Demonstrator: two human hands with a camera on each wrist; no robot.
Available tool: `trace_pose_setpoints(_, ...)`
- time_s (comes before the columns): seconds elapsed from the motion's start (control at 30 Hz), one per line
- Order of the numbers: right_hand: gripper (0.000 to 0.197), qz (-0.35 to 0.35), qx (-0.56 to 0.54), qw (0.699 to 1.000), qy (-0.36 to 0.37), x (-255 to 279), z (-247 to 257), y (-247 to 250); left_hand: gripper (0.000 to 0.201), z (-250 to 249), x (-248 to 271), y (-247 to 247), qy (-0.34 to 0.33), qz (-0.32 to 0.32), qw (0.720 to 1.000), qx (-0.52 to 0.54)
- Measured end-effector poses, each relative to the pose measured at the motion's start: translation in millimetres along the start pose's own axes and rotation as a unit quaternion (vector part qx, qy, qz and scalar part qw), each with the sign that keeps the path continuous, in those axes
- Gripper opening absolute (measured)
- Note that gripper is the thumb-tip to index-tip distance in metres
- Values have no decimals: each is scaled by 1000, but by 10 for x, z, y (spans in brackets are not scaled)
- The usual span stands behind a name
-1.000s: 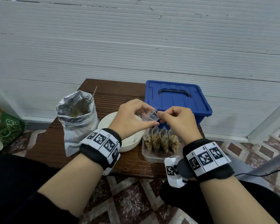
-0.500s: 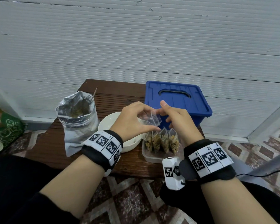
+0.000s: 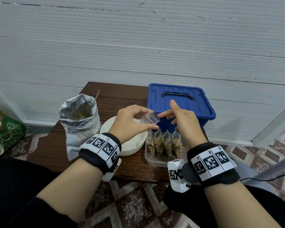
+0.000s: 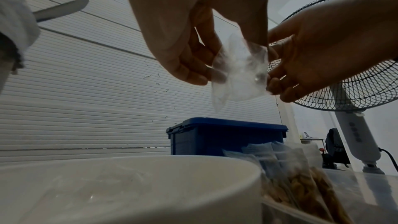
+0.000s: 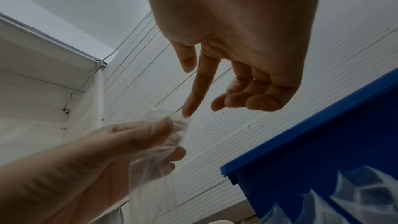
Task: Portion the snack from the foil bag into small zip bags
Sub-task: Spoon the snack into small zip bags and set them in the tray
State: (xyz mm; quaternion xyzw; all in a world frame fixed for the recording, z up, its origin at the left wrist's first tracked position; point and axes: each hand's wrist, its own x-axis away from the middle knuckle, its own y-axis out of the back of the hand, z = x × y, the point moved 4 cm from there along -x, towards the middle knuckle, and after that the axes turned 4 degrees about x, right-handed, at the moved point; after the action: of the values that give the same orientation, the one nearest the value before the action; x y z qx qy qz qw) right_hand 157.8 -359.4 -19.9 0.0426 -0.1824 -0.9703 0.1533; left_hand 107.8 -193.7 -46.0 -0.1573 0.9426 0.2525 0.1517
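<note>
Head view: I judge the step as opening an empty zip bag (image 3: 149, 118); next, spoon snack from the foil bag (image 3: 79, 116) on the surface.

Left wrist view: left hand (image 4: 189, 28) pinches the zip bag's side, above the bowl (image 4: 129, 185).

Right wrist view: right hand (image 5: 241, 40) holds nothing; index extended, its tip at the bag mouth, other fingers (image 5: 247, 100) loosely curled.

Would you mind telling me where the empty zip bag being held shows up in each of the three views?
Head: the empty zip bag is at centre, pinched by the left hand, mouth open.
Left wrist: upper centre-right, hanging between both hands.
Right wrist: lower centre-left, the right hand's index fingertip at its top.
Shared landmark: the blue box.
</note>
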Motion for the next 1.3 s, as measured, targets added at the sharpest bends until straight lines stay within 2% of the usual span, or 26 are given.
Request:
trace_pose_setpoints(0.1, 51, -7, -23, 1000, 7, -8, 15, -8, 51, 10, -2, 58, 11, 0, 1000, 2)
trace_pose_setpoints(0.23, 46, 17, -20, 1000, 14, -42, 66, -99, 52, -28, -13, 249, 14, -15, 1000, 13)
trace_pose_setpoints(0.43, 45, 38, -27, 998, 53, -102, 294, -335, 56, -127, -33, 731, 11, -43, 999, 10)
trace_pose_setpoints(0.63, 39, 74, -37, 994, 76, -144, 535, -805, 57, -137, 29, 1293, 23, -107, 994, 1)
trace_pose_setpoints(0.8, 17, 85, -18, 992, 88, -237, 637, -1243, 46, -23, 108, 1707, 47, -170, 984, -23)
trace_pose_setpoints(0.97, 36, 77, 42, 991, 100, -318, 752, -1536, 51, 220, 143, 2007, 59, -230, 967, -96)
trace_pose_setpoints(1.03, 34, 70, 63, 989, 113, -345, 781, -1605, 52, 311, 150, 2040, 67, -214, 967, -119)
trace_pose_setpoints(1.17, 28, 55, 106, 982, 146, -404, 804, -1724, 46, 470, 177, 1997, 84, -141, 978, -130)
trace_pose_setpoints(1.3, 25, 16, 142, 969, 201, -416, 854, -1777, 53, 574, 182, 1953, 94, -100, 982, -127)
